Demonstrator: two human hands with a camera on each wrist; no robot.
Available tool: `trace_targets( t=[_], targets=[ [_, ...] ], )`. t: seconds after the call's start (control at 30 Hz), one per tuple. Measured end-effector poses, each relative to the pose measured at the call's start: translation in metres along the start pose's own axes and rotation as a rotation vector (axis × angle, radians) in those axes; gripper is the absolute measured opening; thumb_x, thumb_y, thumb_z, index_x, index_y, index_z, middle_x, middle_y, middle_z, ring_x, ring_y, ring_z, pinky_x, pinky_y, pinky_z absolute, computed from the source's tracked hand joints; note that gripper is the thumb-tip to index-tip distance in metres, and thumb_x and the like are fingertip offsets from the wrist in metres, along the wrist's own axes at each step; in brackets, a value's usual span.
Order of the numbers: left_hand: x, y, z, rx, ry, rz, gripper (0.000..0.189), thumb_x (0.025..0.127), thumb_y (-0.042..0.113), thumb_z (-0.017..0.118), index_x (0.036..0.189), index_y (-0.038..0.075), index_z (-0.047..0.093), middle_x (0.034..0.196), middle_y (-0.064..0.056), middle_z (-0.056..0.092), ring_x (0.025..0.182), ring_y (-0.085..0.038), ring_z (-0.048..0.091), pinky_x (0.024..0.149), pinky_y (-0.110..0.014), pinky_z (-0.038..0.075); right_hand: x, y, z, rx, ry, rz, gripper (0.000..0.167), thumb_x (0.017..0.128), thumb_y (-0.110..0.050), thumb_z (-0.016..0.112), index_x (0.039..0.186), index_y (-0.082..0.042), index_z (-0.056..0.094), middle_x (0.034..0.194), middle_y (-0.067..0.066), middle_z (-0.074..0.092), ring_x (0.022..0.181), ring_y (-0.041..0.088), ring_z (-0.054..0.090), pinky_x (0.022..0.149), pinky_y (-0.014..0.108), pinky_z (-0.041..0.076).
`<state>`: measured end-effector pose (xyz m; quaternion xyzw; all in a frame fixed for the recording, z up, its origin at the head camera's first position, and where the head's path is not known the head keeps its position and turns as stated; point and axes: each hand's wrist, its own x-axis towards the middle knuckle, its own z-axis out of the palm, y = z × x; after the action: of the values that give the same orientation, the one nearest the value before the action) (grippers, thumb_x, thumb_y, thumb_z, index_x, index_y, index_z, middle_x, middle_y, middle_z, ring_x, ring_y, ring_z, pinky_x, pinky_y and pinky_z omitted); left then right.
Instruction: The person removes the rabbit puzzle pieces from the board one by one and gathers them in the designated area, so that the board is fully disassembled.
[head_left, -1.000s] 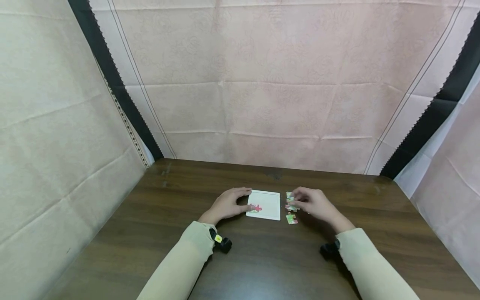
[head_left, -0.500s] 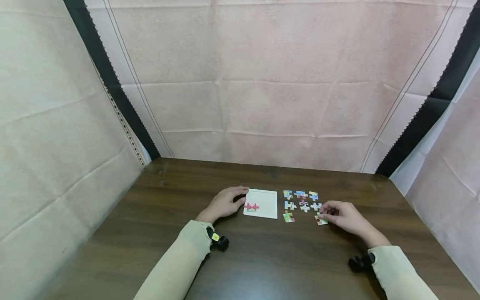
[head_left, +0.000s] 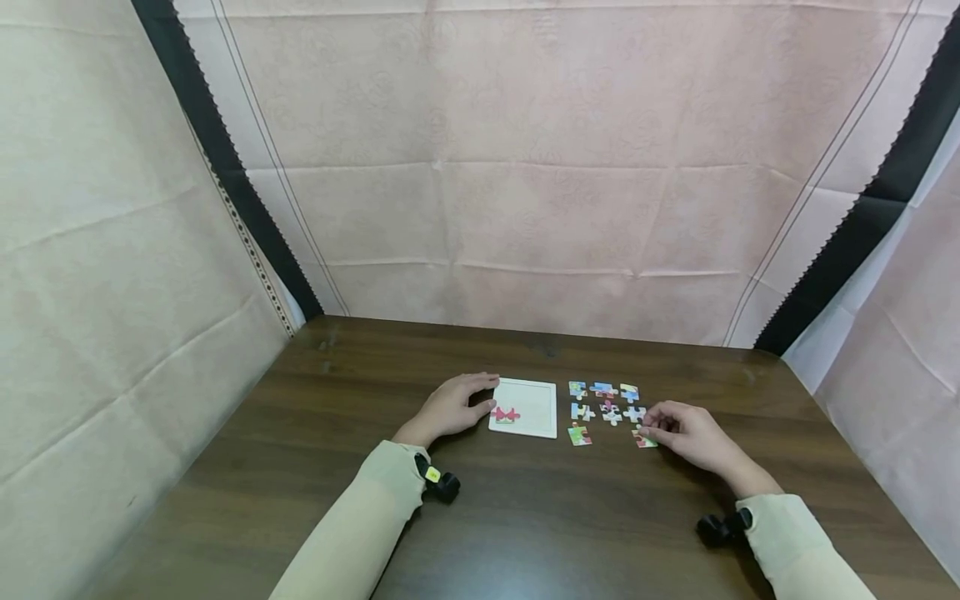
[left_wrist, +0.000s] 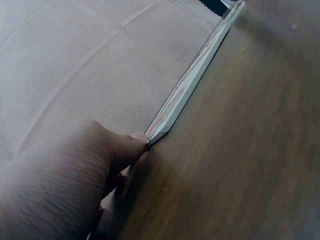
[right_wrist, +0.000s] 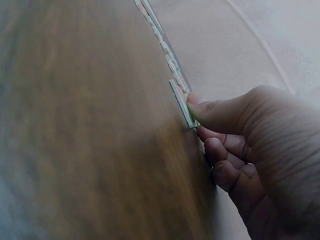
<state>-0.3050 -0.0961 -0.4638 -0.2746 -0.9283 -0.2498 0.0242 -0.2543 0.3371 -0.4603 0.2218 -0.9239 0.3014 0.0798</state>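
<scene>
In the head view, a white puzzle tray (head_left: 534,407) lies on the table, with joined pink-and-green puzzle pieces (head_left: 506,415) in its lower left corner. My left hand (head_left: 452,408) rests at the tray's left side, thumb and fingers spread apart; in the left wrist view its thumb (left_wrist: 132,146) touches the tray corner. My right hand (head_left: 688,431) pinches a red-and-green puzzle piece (head_left: 645,441) at the lower right of the loose pieces. That piece appears flat on the table in the right wrist view, the thumb (right_wrist: 207,111) on it, partly covering it.
Several loose puzzle pieces (head_left: 611,414) lie in rows right of the tray, one green piece (head_left: 579,436) nearest its lower corner. The brown wooden table (head_left: 525,517) ends at a pale cloth wall (head_left: 525,208) behind and cloth on both sides.
My right hand has moved right from the left column of loose pieces to the lower right piece, uncovering the others. My left thumb has drawn back from the pieces in the tray.
</scene>
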Motion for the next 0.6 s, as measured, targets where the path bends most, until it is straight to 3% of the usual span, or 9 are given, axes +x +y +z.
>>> trace_targets(
  t=[0.33,0.6],
  targets=[
    [0.002,-0.003,0.003,0.004,0.005,0.008,0.049,0.103,0.039,0.056,0.149,0.021,0.053,0.154,0.000,0.047,0.143,-0.023,0.039,0.117,-0.047,0.030,0.002,0.000,0.000,-0.032,0.089,-0.057,0.005,0.093,-0.018,0.075,0.091,-0.019,0.071,0.080,-0.011,0.064,0.069,0.006,0.055,0.060,0.025,0.047],
    [0.001,-0.002,0.002,0.004,0.001,0.007,0.049,0.103,0.039,0.056,0.149,0.021,0.052,0.154,0.001,0.046,0.143,-0.023,0.039,0.117,-0.047,0.030,0.016,-0.019,0.008,0.029,0.075,-0.103,0.006,0.096,-0.021,0.072,0.092,-0.017,0.072,0.080,-0.011,0.064,0.065,0.007,0.055,0.057,0.025,0.047]
  ],
)
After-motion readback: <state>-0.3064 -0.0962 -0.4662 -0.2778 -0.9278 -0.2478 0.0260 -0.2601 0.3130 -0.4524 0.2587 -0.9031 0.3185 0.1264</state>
